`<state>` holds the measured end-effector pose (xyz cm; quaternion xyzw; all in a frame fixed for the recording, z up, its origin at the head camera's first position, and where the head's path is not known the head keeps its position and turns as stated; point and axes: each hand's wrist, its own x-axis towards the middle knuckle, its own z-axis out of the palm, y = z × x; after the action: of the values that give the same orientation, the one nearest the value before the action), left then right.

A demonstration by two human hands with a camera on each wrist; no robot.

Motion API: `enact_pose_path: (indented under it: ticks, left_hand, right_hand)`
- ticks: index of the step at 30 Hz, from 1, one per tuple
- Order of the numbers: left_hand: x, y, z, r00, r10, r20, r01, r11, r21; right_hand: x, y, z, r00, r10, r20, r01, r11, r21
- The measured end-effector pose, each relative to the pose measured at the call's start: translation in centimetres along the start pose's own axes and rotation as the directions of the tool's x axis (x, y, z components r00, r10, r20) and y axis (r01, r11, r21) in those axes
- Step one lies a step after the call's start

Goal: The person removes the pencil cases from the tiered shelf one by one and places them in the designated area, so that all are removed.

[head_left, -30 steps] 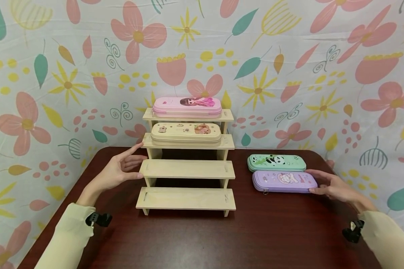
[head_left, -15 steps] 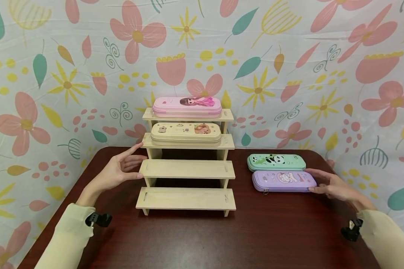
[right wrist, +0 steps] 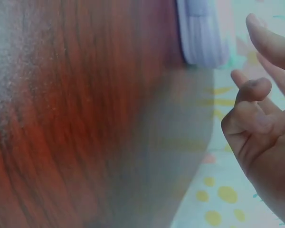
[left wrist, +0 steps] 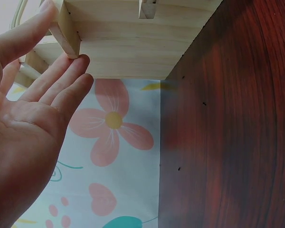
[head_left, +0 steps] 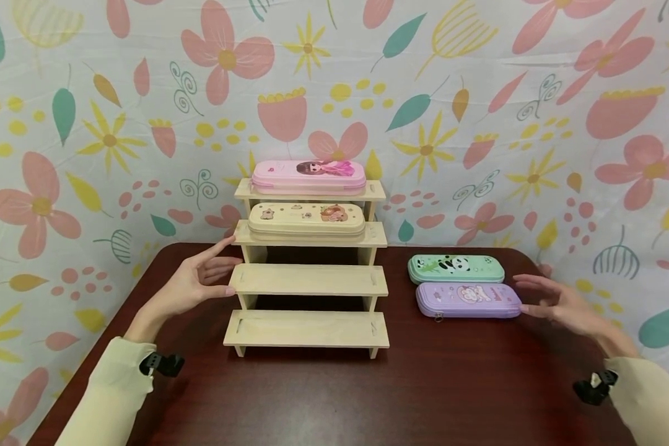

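Observation:
A four-step wooden rack [head_left: 309, 280] stands mid-table. A pink pencil case [head_left: 308, 174] lies on its top step and a cream pencil case [head_left: 306, 220] on the second; the two lower steps are bare. My left hand [head_left: 201, 280] is open, its straight fingers [left wrist: 61, 78] touching the rack's left end [left wrist: 66, 35]. Right of the rack lie a green panda pencil case [head_left: 455, 269] and, in front of it, a purple pencil case [head_left: 467, 300] [right wrist: 199, 33]. My right hand [head_left: 557, 301] [right wrist: 261, 118] hovers open just off the purple case's right end, holding nothing.
The dark wooden table [head_left: 323, 396] has bare surface in front of the rack. A floral cloth [head_left: 479, 111] hangs behind and drapes around the table. Both forearms wear pale sleeves with a black wrist mount [head_left: 161, 364].
My right hand has let go of the purple case's right end and drawn back slightly to the right. The left hand and the rack have not moved.

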<state>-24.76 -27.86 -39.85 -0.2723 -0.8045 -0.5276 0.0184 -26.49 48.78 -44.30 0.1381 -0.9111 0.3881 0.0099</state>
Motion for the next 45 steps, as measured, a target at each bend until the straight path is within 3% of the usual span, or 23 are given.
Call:
enact_pose_path:
  ticks: [8,18,30,40,45]
  left_hand:
    - [0.0,-0.1,-0.2,1.0,-0.011,0.001,0.011,1.0,0.004]
    - [0.0,-0.1,0.0,1.0,-0.013,0.006,0.013,1.0,-0.004]
    - [0.0,0.0,0.0,1.0,-0.002,0.007,0.002,1.0,-0.007]
    - [0.0,-0.1,0.0,1.0,0.008,0.003,-0.008,1.0,-0.004]
    - [0.0,0.0,0.0,1.0,0.004,0.007,-0.004,1.0,-0.003]
  right_hand:
    - [-0.8,-3.6,0.2,0.996,-0.073,-0.048,0.067,0.991,-0.113]
    - [-0.3,-8.4,2.4,0.986,-0.163,-0.024,0.161,0.984,-0.075]
    - [2.5,-14.5,6.0,0.97,-0.235,-0.056,0.226,0.966,-0.127]
    - [6.3,-19.6,7.4,0.97,-0.243,-0.024,0.24,0.968,-0.067]
    - [8.1,-22.3,7.8,0.959,-0.281,-0.026,0.279,0.959,-0.05]
